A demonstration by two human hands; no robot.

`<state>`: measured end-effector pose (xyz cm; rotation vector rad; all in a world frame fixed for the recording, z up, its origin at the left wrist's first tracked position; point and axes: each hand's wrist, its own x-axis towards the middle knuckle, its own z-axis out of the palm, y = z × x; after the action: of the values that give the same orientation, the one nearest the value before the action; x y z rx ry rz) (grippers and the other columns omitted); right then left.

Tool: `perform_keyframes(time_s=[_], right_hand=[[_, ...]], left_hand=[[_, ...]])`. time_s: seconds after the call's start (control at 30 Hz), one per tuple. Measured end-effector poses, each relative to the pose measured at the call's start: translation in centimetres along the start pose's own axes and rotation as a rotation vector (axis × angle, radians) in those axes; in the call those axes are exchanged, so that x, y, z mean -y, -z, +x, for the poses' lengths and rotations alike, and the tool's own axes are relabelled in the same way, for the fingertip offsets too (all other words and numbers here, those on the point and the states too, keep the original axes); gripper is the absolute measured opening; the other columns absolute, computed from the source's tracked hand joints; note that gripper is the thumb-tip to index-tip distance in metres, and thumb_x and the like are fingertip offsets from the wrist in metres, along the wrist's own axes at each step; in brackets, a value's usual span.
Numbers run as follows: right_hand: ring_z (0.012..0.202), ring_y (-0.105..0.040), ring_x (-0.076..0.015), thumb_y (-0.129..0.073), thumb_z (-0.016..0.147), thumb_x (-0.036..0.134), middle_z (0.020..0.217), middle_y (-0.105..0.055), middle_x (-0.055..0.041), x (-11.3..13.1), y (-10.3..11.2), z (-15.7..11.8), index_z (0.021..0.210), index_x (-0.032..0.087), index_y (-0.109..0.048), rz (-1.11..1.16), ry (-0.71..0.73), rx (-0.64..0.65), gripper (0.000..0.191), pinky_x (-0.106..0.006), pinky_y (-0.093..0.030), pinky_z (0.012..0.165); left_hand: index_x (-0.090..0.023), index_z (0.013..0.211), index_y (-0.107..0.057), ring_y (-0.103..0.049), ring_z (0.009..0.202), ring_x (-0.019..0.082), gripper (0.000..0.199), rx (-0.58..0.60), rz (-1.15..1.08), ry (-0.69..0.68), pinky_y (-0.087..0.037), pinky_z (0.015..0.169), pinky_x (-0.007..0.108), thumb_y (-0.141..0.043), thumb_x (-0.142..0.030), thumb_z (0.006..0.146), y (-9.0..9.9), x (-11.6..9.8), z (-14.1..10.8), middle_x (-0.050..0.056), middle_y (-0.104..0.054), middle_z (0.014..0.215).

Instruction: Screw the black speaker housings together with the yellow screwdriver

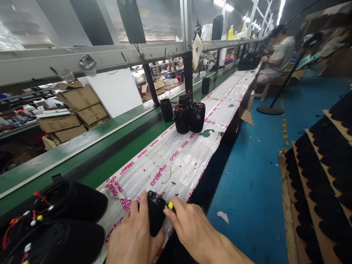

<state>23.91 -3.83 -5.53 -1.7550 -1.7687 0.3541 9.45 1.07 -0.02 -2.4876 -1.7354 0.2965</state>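
Left grip point(130, 234) clasps a cylinder point(155, 218) near the bench point(184, 167) edge; right grip point(194, 225) pinches a yellow plug point(171, 205); upright cylinders point(182, 123) stand well apart.

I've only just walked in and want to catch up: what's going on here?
A person's left hand holds a black cylinder over white printed sheeting, while the right hand pinches a small yellow piece near its top. Farther along stands a group of similar units, some with red wires showing. More dark units are close by on the left, with wires by their open ends. Another person sits farther down the line.
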Motion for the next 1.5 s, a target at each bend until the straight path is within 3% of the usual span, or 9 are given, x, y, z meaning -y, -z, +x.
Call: perform_keyframes(time_s=[0.17,0.4,0.6,1.0,1.1,1.2,1.3,1.5], right_hand=[[0.063,-0.068,-0.0257,-0.035,0.106,0.033,0.075,-0.068,-0.0013,0.5,0.4,-0.6,0.099,0.025,-0.052,-0.180,0.031,0.104,0.020,-0.036,-0.032,0.055],[0.063,-0.068,-0.0274,-0.038,0.105,0.033,0.075,-0.068,-0.0013,1.2,0.7,-0.3,0.100,0.026,-0.051,-0.305,0.036,0.194,0.015,-0.037,-0.035,0.054],[0.058,-0.068,-0.0258,-0.043,0.103,0.028,0.071,-0.069,-0.0012,1.3,0.9,0.1,0.097,0.024,-0.051,-0.318,0.058,0.176,0.011,-0.037,-0.030,0.048],[0.051,-0.066,-0.0246,-0.046,0.102,0.028,0.063,-0.065,0.0002,0.9,0.6,0.0,0.094,0.025,-0.048,-0.353,0.124,0.110,0.009,-0.036,-0.029,0.046],[0.050,-0.065,-0.0240,-0.048,0.101,0.028,0.061,-0.064,0.0002,1.0,0.7,0.0,0.093,0.024,-0.049,-0.375,0.134,0.088,0.009,-0.036,-0.029,0.045],[0.049,-0.065,-0.0237,-0.048,0.101,0.029,0.061,-0.064,0.0004,1.2,0.9,0.1,0.093,0.024,-0.049,-0.395,0.124,0.078,0.009,-0.036,-0.030,0.045],[0.049,-0.065,-0.0231,-0.049,0.101,0.029,0.059,-0.064,0.0009,1.6,1.1,0.3,0.093,0.024,-0.050,-0.412,0.091,0.131,0.009,-0.035,-0.027,0.044],[0.051,-0.068,-0.0245,-0.051,0.100,0.026,0.062,-0.067,-0.0005,2.1,1.9,1.3,0.095,0.022,-0.054,-0.473,0.061,0.259,0.008,-0.033,-0.028,0.042]], left_hand=[[-0.005,0.154,-0.022,-0.062,0.120,0.034,0.075,0.068,-0.010,-0.018,-0.058,0.086,0.041,-0.042,-0.044,0.092,-0.1,0.3,-0.8,0.022,-0.050,0.147],[-0.008,0.150,-0.033,-0.067,0.109,0.031,0.068,-0.067,-0.009,-0.032,-0.059,0.078,0.037,-0.047,-0.038,0.090,-1.0,0.3,-1.2,0.020,-0.058,0.137],[-0.010,0.149,-0.035,-0.071,0.096,0.027,0.066,-0.064,-0.055,-0.027,-0.059,0.074,0.035,-0.049,-0.037,0.090,-1.3,0.5,-1.2,0.017,-0.059,0.131],[-0.012,0.147,-0.037,-0.071,0.095,0.029,0.066,-0.036,-0.086,0.007,-0.058,0.071,0.037,-0.053,-0.038,0.088,-0.7,0.0,-0.9,0.017,-0.059,0.128],[-0.018,0.149,-0.036,-0.071,0.096,0.030,0.070,0.037,-0.155,0.014,-0.057,0.075,0.040,-0.057,-0.040,0.086,-0.3,0.9,-0.6,0.015,-0.058,0.135],[-0.026,0.150,-0.033,-0.068,0.109,0.031,0.084,0.134,-0.318,0.009,-0.055,0.088,0.042,-0.065,-0.047,0.076,0.0,2.7,-0.3,0.009,-0.056,0.143],[-0.025,0.153,-0.028,-0.063,0.120,0.031,0.092,0.192,-0.426,-0.004,-0.051,0.095,0.041,-0.066,-0.048,0.073,0.0,3.9,-0.3,0.009,-0.062,0.138],[-0.021,0.154,-0.025,-0.065,0.117,0.032,0.085,0.244,-0.459,-0.007,-0.052,0.091,0.040,-0.059,-0.036,0.077,1.0,3.0,-0.6,0.015,-0.063,0.136]])
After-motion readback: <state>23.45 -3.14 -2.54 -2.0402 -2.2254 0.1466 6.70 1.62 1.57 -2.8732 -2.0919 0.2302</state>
